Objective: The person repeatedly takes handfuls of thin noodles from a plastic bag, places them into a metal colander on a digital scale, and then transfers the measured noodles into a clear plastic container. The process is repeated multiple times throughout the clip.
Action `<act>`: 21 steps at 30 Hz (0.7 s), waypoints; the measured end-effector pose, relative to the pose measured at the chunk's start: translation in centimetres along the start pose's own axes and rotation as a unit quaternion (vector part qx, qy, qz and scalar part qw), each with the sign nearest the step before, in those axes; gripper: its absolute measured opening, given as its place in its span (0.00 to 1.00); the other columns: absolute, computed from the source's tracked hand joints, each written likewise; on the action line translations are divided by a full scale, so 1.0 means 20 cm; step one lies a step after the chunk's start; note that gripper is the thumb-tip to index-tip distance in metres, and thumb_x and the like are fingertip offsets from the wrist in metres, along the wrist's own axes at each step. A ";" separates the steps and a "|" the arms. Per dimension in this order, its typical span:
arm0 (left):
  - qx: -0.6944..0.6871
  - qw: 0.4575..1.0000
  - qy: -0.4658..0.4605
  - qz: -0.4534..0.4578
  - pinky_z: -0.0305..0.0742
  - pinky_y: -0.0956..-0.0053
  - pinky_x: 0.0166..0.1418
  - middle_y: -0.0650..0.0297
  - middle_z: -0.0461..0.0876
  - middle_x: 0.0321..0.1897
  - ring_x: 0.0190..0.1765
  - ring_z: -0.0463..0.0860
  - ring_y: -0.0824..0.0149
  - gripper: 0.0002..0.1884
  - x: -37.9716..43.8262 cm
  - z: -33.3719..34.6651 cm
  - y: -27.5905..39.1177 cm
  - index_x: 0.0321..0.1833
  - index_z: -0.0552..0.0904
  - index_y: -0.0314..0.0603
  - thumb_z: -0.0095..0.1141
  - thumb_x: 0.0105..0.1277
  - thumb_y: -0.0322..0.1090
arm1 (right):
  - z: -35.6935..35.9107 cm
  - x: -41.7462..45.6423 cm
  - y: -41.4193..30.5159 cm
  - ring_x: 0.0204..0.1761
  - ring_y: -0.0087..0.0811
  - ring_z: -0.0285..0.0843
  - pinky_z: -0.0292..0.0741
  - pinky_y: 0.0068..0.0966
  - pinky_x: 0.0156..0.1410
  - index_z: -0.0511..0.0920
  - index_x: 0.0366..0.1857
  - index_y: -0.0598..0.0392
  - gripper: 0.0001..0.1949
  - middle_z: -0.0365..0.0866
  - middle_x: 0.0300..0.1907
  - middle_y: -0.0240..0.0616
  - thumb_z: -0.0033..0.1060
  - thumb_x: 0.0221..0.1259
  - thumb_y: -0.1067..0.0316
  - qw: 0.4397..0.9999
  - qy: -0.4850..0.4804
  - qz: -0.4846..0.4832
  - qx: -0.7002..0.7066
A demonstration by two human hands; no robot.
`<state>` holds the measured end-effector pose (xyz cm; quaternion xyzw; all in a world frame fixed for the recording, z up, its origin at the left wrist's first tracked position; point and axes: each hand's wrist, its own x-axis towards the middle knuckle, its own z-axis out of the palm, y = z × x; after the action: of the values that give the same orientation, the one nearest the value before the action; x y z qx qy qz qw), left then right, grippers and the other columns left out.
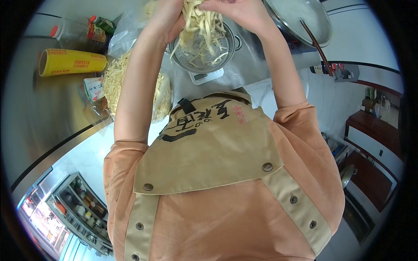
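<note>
At the top edge, partly cut off, my left hand (173, 21) and my right hand (238, 11) hold a bunch of flat, pale yellow noodles (204, 19) between them. My right thumb lies across the upper strands. The noodles hang down into a round metal strainer (199, 69) with side handles, and some strands rest on its perforated bottom. Beneath the strainer is a white digital kitchen scale (210, 77) with a small display. Left of it, partly hidden by my left forearm, a clear plastic bag of noodles (117, 83) lies open.
A wide pan (303, 16) of whitish liquid stands on a cooker (295, 49) at right, chopsticks (316, 47) across its rim. At left lie a yellow film roll (73, 62), a red-capped bottle (73, 34) and a small packet (93, 88) on the metal worktop (183, 89).
</note>
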<state>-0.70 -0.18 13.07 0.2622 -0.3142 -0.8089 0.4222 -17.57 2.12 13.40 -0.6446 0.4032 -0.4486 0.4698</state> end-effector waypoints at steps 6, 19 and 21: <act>0.214 0.972 -0.100 0.001 0.83 0.71 0.54 0.64 0.85 0.45 0.48 0.86 0.66 0.22 0.09 -0.26 -0.17 0.60 0.80 0.39 0.67 0.69 0.43 | -0.05 0.06 -0.03 0.32 0.15 0.76 0.75 0.17 0.37 0.80 0.48 0.56 0.12 0.81 0.35 0.28 0.65 0.61 0.78 0.996 -0.034 0.061 -0.048; 0.455 0.872 0.029 0.178 0.78 0.74 0.52 0.62 0.86 0.44 0.47 0.82 0.71 0.21 -0.21 0.25 0.20 0.54 0.83 0.33 0.71 0.64 0.39 | 0.24 -0.18 1.22 0.75 0.49 0.65 0.60 0.48 0.79 0.64 0.77 0.42 0.55 0.64 0.75 0.51 0.70 0.41 0.23 0.805 -0.109 0.232 -0.535; 0.498 0.847 0.026 0.183 0.77 0.74 0.50 0.63 0.86 0.43 0.45 0.82 0.71 0.21 -0.23 0.30 0.29 0.54 0.83 0.33 0.71 0.64 0.40 | 0.37 -0.29 1.25 0.75 0.48 0.64 0.60 0.52 0.77 0.70 0.72 0.43 0.46 0.61 0.77 0.46 0.71 0.48 0.31 0.801 -0.072 0.153 -0.574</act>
<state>0.41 2.87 22.04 0.3957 -0.7062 -0.4449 0.3830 -14.51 3.48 -13.17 -0.7567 0.6454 -0.0097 0.1039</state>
